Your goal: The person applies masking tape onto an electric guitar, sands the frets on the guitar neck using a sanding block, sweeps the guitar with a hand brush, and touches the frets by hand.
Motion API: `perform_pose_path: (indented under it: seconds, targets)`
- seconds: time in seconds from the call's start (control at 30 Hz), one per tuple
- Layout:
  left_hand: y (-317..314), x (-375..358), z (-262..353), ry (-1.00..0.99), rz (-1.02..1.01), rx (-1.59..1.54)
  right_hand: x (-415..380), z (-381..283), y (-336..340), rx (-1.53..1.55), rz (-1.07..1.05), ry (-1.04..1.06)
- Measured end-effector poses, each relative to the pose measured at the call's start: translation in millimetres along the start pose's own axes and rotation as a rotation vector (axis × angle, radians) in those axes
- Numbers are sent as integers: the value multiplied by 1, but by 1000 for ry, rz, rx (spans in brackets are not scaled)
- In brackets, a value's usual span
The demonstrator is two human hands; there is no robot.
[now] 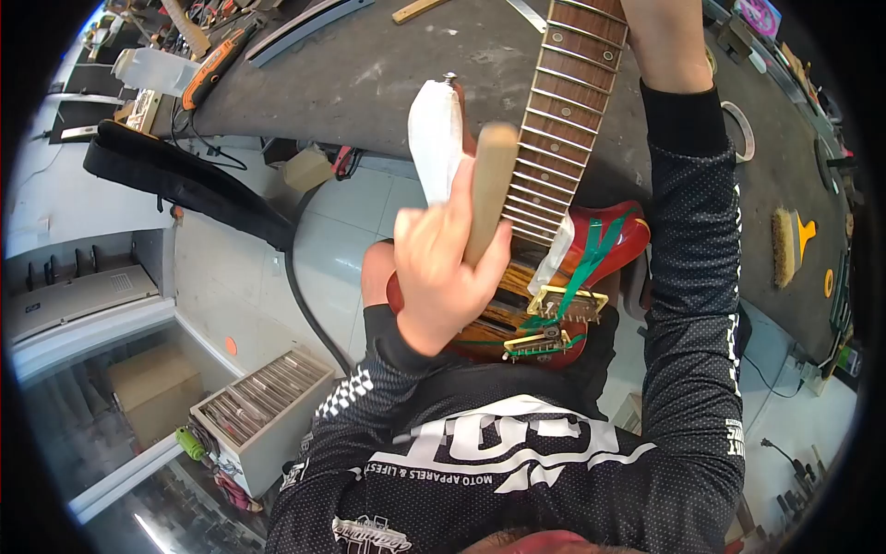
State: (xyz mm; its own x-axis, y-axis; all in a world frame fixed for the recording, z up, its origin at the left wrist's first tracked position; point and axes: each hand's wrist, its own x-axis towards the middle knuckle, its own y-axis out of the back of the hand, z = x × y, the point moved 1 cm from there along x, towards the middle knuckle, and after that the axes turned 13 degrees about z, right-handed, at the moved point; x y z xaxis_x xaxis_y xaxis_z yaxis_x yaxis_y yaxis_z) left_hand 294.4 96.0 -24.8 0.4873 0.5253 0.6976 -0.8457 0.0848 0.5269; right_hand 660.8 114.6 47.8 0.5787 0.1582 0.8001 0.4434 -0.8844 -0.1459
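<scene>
My left hand is closed around a flat wooden stick, index finger stretched along its side, thumb on the other. The stick stands up beside the fretboard of an electric guitar. Its red body lies across my lap, with green tape stretched over it and gold-coloured bridge hardware. White tape wraps one body horn, just beyond my left fingers. My right hand is up by the neck, mostly cut off by the top edge, its fingers hidden.
A dark workbench curves around in front. On its right lie a yellow-handled brush and a tape roll. An orange-and-black tool lies at the left. A black case-like object juts out below. A box of slats stands lower left.
</scene>
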Motion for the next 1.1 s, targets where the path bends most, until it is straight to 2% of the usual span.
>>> perform_pose_path:
  seconds: [0.1, 0.17, 0.3, 0.4, 0.43, 0.5, 0.63, 0.73, 0.83, 0.87, 0.97, 1.07, 1.1]
  targets:
    - [-8, 15, -1, -61, 42, -15, -1, 4, 9, -19, 3, -5]
    - [-35, 67, 4, -91, 168, -1, -1, 2, 8, -15, 1, -4]
    - [-51, 152, 24, -113, 198, -55, 5, -6, 4, -11, -3, 15]
    - [-28, 143, 45, -37, 159, -68, 2, -10, -3, 0, -3, 15]
    - [-32, 130, 26, -16, 97, -65, 1, -11, -5, 2, -1, 16]
    - [-41, 95, 6, -20, 145, -94, -1, -13, -5, 0, -3, 17]
    - [-20, 30, 0, -61, 121, 7, -5, -15, -11, -1, -12, 19]
    - [-1, -13, -4, -3, 23, -5, -5, -12, -10, -4, -5, 20]
    - [-11, 13, -1, -37, 70, -24, -7, -6, -5, -14, -1, 13]
    - [-26, 36, -1, -55, 147, -39, -7, -5, -3, -16, -2, 13]
    - [-52, 116, 3, -117, 124, -56, -10, -9, -2, -24, -14, 7]
    - [-46, 137, 20, 24, 144, -187, -11, -14, -5, -28, -20, 13]
    - [-42, 125, 17, -7, 144, -136, -11, -16, -8, -26, -19, 14]
